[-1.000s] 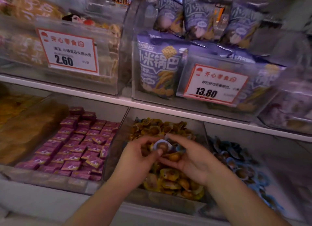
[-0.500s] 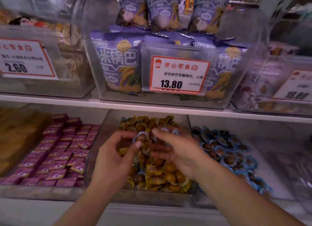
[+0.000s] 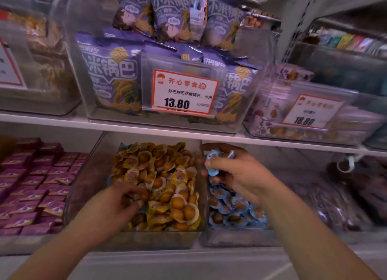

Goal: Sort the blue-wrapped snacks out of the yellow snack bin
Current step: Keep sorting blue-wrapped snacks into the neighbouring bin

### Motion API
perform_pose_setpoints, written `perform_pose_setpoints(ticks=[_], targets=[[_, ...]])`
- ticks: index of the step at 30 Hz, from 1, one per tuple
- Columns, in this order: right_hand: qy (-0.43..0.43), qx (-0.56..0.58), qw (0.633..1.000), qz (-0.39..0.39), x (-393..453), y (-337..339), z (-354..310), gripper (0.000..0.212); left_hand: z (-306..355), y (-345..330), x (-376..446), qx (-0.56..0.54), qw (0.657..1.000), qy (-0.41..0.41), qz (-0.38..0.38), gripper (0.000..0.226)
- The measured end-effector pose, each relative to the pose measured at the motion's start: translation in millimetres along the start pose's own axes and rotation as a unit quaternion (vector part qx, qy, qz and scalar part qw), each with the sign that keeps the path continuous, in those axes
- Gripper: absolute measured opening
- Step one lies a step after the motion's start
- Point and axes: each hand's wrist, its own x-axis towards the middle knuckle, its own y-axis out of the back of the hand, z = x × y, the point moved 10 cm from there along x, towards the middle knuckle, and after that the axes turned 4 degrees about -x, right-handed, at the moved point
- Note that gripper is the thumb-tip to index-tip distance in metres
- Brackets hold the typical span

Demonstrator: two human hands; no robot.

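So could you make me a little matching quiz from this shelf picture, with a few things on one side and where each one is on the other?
Things:
1. right hand
2. left hand
3. 13.80 price tag
4. purple-wrapped packets

Places:
A. in the bin left of the yellow snack bin
B. on the upper bin of purple bags
C. down among the yellow snacks
D. over the blue snack bin, holding blue-wrapped snacks

Pairs: 1-D, 2-C, 3-B, 4-A
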Motion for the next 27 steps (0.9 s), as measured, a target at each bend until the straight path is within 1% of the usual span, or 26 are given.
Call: perform_pose_setpoints(ticks=[2, 5, 6, 8, 10, 11, 12, 14, 15, 16, 18, 19, 20, 22, 23, 24, 25, 27], targets=[[-0.006, -0.08, 0.997, 0.02, -1, 32, 6, 0.031, -3, -12, 1, 0.048, 0.998, 0.003, -0.036, 0.031], [-0.048, -0.108, 0.993, -0.001, -8, 59, 22, 0.049, -7, -23, 5, 0.046, 0.996, 0.012, -0.078, 0.045], [-0.064, -0.117, 0.991, 0.003, -9, 67, 28, 0.058, -9, -27, 6, 0.04, 0.994, 0.018, -0.099, 0.05], [-0.077, -0.139, 0.987, 0.031, -9, 83, 35, 0.074, -16, -36, 8, 0.039, 0.989, 0.039, -0.14, 0.064], [-0.067, -0.203, 0.975, 0.066, -7, 92, 32, 0.091, -21, -43, 9, 0.035, 0.983, 0.056, -0.173, 0.08], [-0.065, -0.254, 0.962, 0.075, -6, 92, 31, 0.099, -21, -45, 10, 0.038, 0.981, 0.057, -0.182, 0.083], [-0.07, -0.3, 0.948, 0.075, -4, 90, 32, 0.106, -20, -46, 11, 0.052, 0.98, 0.052, -0.185, 0.079], [-0.089, -0.363, 0.926, 0.06, 3, 83, 38, 0.116, -16, -43, 13, 0.089, 0.98, 0.035, -0.177, 0.064], [-0.09, -0.385, 0.916, 0.061, 6, 81, 40, 0.116, -14, -40, 13, 0.092, 0.98, 0.033, -0.172, 0.057], [-0.083, -0.403, 0.908, 0.076, 9, 81, 38, 0.112, -14, -38, 12, 0.087, 0.981, 0.036, -0.168, 0.05], [-0.055, -0.422, 0.895, 0.132, 14, 82, 25, 0.093, -15, -30, 9, 0.042, 0.987, 0.043, -0.146, 0.038], [-0.03, -0.433, 0.887, 0.159, 14, 80, 15, 0.08, -13, -21, 9, 0.024, 0.993, 0.033, -0.112, 0.029], [0.008, -0.442, 0.878, 0.182, 15, 74, 5, 0.065, -10, -7, 9, 0.021, 0.998, 0.013, -0.06, 0.023], [0.109, -0.422, 0.876, 0.205, 11, 50, -16, 0.035, -1, 26, 5, 0.01, 0.998, -0.028, 0.061, 0.023], [0.158, -0.398, 0.883, 0.193, 8, 31, -23, 0.024, 4, 41, 0, -0.024, 0.992, -0.049, 0.112, 0.025], [0.199, -0.377, 0.889, 0.165, 3, 7, -29, 0.019, 8, 55, -6, -0.059, 0.984, -0.072, 0.15, 0.026], [0.234, -0.372, 0.89, 0.125, -3, -22, -35, 0.018, 14, 66, -14, -0.072, 0.976, -0.1, 0.182, 0.026], [0.286, -0.405, 0.868, 0.002, -13, -90, -33, 0.025, 24, 83, -30, -0.032, 0.963, -0.136, 0.229, 0.027]])
